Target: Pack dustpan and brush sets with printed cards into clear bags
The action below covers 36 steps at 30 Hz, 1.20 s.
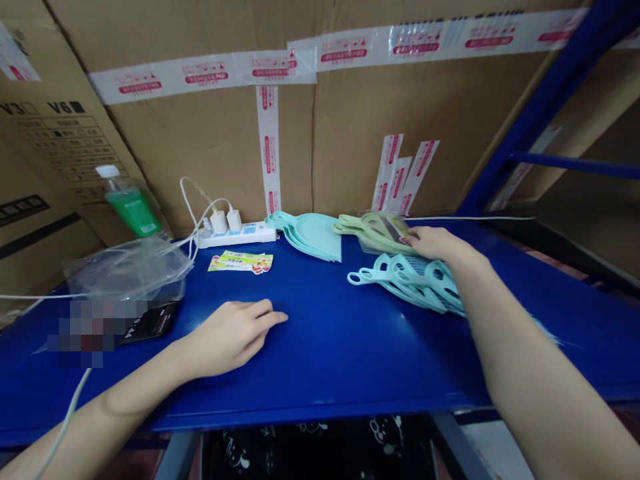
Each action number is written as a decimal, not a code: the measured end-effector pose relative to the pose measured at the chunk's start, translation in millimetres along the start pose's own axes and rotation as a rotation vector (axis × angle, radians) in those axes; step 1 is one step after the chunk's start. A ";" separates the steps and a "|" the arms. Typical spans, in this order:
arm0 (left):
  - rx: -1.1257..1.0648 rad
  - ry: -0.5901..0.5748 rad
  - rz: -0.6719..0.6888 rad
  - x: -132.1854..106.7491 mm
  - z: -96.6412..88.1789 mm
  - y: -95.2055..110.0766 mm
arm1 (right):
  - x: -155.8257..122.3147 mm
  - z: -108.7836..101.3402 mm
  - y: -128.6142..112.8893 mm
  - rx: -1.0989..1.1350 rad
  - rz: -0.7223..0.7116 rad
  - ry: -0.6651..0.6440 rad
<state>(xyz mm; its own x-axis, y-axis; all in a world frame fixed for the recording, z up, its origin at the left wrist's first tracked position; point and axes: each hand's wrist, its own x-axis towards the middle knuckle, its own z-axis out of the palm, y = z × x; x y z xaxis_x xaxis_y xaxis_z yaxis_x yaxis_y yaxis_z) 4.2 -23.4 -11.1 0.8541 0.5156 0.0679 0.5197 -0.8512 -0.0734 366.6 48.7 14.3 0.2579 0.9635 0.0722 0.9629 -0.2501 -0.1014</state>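
My left hand [235,335] rests on the blue tabletop near its front, holding nothing, its index finger stretched out and the others loosely bent. Further back on the right, my right hand [429,241] grips the right end of a green dustpan set [370,232] in a clear plastic bag; some fingertips are hidden. Left of this bag lie several nested light-blue dustpans [315,235]. Just in front of my right hand is a pile of light-blue hand brushes [407,281] with looped handles, partly covered by my forearm.
At the back, a white power strip [250,233] carries plugged-in chargers and cables. Yellow-green labels [241,261] lie before it. On the left are clear plastic bags [127,270], a phone [150,322] and a green bottle [131,203]. Large cardboard boxes [200,133] wall the back.
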 end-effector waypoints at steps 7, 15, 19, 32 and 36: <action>0.128 0.094 -0.106 3.1 4.9 -8.9 | -35.0 -34.6 -20.8 -0.034 -0.087 -0.170; 0.192 0.065 -0.195 6.2 6.9 -16.4 | -42.6 -37.2 -10.9 0.122 -0.244 -0.444; 0.192 0.057 -0.199 6.3 6.2 -15.0 | -41.3 -34.2 -13.8 0.052 -0.261 -0.499; 0.196 0.060 -0.253 7.1 4.7 -16.5 | -45.1 -31.8 -30.6 0.217 -0.577 -0.176; 0.231 0.068 -0.297 7.3 5.3 -17.5 | -55.3 -14.8 -60.8 0.239 -0.782 -0.082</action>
<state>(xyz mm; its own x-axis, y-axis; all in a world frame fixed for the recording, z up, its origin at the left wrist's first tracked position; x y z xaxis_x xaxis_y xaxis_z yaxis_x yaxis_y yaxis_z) 1.5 -4.3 -14.6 0.6664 0.7223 0.1848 0.7417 -0.6172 -0.2626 295.0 9.2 31.1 -0.4964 0.8571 0.1380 0.8165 0.5149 -0.2610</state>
